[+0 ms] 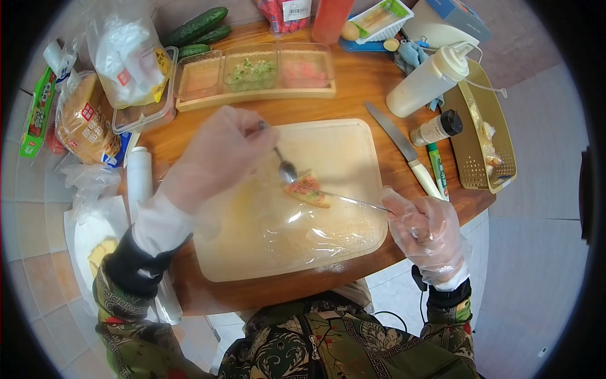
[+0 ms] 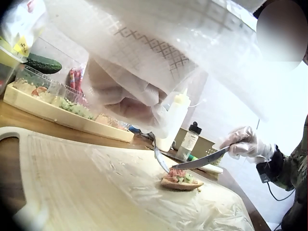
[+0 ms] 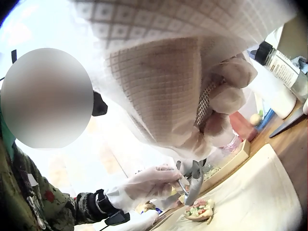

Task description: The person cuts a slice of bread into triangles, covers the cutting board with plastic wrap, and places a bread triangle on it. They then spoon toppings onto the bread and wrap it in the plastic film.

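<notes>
A small piece of bread with pink and green topping lies on plastic film over the cutting board. My left hand, in a clear glove, pinches a metal spoon whose bowl is at the topping's upper left edge. From the right, my gloved right hand grips a table knife; its blade tip reaches the topping. In the left wrist view, spoon and knife meet over the topped bread. The right wrist view shows the bread beneath the utensils.
Behind the board stands a wooden tray with three topping containers. A large knife, squeeze bottle, seasoning bottle and basket are at the right. Bagged bread and a film roll are at the left.
</notes>
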Motion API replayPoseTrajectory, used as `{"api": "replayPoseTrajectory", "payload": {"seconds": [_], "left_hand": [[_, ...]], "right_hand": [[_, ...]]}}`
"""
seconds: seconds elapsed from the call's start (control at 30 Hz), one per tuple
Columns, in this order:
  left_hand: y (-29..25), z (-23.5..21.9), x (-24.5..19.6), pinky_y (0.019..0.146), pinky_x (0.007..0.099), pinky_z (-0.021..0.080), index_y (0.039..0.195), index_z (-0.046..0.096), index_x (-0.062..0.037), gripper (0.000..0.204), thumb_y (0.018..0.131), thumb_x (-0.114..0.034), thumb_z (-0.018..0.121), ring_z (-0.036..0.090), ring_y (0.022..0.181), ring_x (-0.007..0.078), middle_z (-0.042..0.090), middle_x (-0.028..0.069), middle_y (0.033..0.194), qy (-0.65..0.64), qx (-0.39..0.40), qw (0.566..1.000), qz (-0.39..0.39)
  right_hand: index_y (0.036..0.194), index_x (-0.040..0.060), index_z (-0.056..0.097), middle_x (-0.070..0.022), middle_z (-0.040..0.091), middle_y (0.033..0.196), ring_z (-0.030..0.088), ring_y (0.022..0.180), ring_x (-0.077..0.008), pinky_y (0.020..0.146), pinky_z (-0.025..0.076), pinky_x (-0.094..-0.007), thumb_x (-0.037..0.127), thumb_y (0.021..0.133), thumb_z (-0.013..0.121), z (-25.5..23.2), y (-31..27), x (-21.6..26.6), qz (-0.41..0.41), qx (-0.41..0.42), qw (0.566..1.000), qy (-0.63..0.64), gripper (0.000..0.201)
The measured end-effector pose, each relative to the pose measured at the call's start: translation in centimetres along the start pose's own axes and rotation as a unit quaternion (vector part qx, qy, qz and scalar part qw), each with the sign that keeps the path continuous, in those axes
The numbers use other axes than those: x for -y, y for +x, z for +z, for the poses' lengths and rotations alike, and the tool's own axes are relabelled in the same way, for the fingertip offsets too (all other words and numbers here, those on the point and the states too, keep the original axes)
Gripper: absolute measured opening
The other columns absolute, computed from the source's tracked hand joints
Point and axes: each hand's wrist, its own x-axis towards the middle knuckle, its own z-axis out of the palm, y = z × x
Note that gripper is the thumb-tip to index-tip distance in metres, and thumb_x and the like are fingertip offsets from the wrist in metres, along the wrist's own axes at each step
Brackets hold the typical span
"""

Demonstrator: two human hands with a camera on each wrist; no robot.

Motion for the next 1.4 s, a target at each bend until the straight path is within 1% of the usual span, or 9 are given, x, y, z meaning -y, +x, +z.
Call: {"api": "replayPoseTrajectory", "payload": {"seconds": [0.43,0.53,0.63,0.77,0.87,0.97,1.07,1.13,1.4], "left_hand": [[-0.1,-0.4,0.0,0.054,0.0267,0.044,0.085,0.069,0.0045,0.028,0.093,-0.022,0.066,0.056,0.057,0.0076,0.062,0.0022,0.066,-0.012,-0.025,1.0,-0.003],[-0.2,-0.7,-0.3,0.052,0.0244,0.044,0.082,0.069,0.0009,0.029,0.092,-0.026,0.07,0.055,0.056,0.007,0.061,0.0,0.066,0.004,-0.019,0.999,-0.028],[-0.3,-0.8,0.2,0.051,0.0246,0.043,0.081,0.068,0.0011,0.03,0.092,-0.027,0.07,0.055,0.055,0.0074,0.06,-0.0001,0.065,0.004,-0.021,1.0,-0.018],[-0.4,-0.9,0.1,0.051,0.0248,0.043,0.08,0.068,0.0017,0.031,0.092,-0.027,0.07,0.055,0.054,0.0075,0.06,0.0,0.063,0.01,-0.015,1.0,-0.024],[-0.6,-0.7,0.0,0.055,0.0268,0.044,0.084,0.068,0.0032,0.029,0.093,-0.024,0.065,0.057,0.057,0.0073,0.062,0.0021,0.064,0.036,-0.005,0.999,-0.038],[-0.4,-0.5,0.5,0.055,0.0268,0.044,0.083,0.068,0.0029,0.029,0.093,-0.024,0.065,0.057,0.057,0.0073,0.061,0.0022,0.063,0.014,0.005,0.999,-0.036],[-0.4,-0.4,0.7,0.054,0.0269,0.044,0.082,0.068,0.0027,0.03,0.093,-0.025,0.065,0.057,0.056,0.0073,0.06,0.0021,0.063,-0.002,0.004,1.0,-0.025],[-0.4,-0.5,0.5,0.054,0.027,0.044,0.081,0.067,0.0024,0.029,0.093,-0.024,0.065,0.056,0.056,0.0073,0.06,0.0017,0.063,0.008,0.002,1.0,-0.022],[-0.4,-0.5,0.5,0.054,0.0268,0.043,0.081,0.067,0.0027,0.029,0.092,-0.023,0.065,0.056,0.056,0.0069,0.06,0.0013,0.063,0.004,-0.002,1.0,-0.026]], "right_hand": [[0.077,0.0107,0.063,-0.0031,0.059,0.066,0.057,0.052,-0.0229,0.043,0.041,-0.0371,0.002,0.07,0.079,0.2,-0.4,-0.6,-0.029,0.009,0.999,-0.016,0.02],[0.077,0.0109,0.063,-0.0029,0.058,0.065,0.057,0.052,-0.023,0.043,0.041,-0.037,0.002,0.071,0.079,-0.2,0.1,-0.1,-0.015,0.007,1.0,0.007,0.019],[0.077,0.0112,0.064,-0.0026,0.058,0.065,0.057,0.052,-0.0231,0.043,0.041,-0.037,0.002,0.072,0.079,0.0,-0.1,-0.2,-0.001,0.026,1.0,0.01,0.018],[0.077,0.0114,0.064,-0.0024,0.058,0.064,0.057,0.052,-0.0232,0.043,0.041,-0.037,0.002,0.072,0.078,0.1,-0.1,-0.2,-0.01,0.008,1.0,0.002,0.018],[0.078,0.0121,0.064,-0.0021,0.059,0.065,0.057,0.052,-0.0231,0.043,0.042,-0.0369,0.003,0.072,0.078,-0.1,-0.2,-0.2,-0.011,0.005,1.0,0.007,0.018],[0.078,0.0129,0.064,-0.0018,0.059,0.066,0.058,0.052,-0.023,0.044,0.043,-0.0369,0.003,0.071,0.079,0.0,-0.3,-0.3,-0.009,0.005,1.0,-0.005,0.019],[0.078,0.013,0.063,-0.0016,0.06,0.067,0.058,0.052,-0.0227,0.043,0.042,-0.0364,0.002,0.071,0.079,0.1,-0.6,-0.7,-0.037,0.024,0.999,-0.023,0.02],[0.076,0.0126,0.062,-0.0015,0.058,0.065,0.057,0.052,-0.0221,0.042,0.041,-0.0361,0.002,0.071,0.08,0.1,-0.4,-0.5,-0.029,-0.003,1.0,0.005,0.021],[0.069,0.0121,0.055,-0.0023,0.054,0.06,0.054,0.048,-0.0219,0.04,0.038,-0.0368,0.001,0.07,0.081,0.2,-0.3,-0.3,-0.007,0.012,1.0,0.011,0.028]]}}
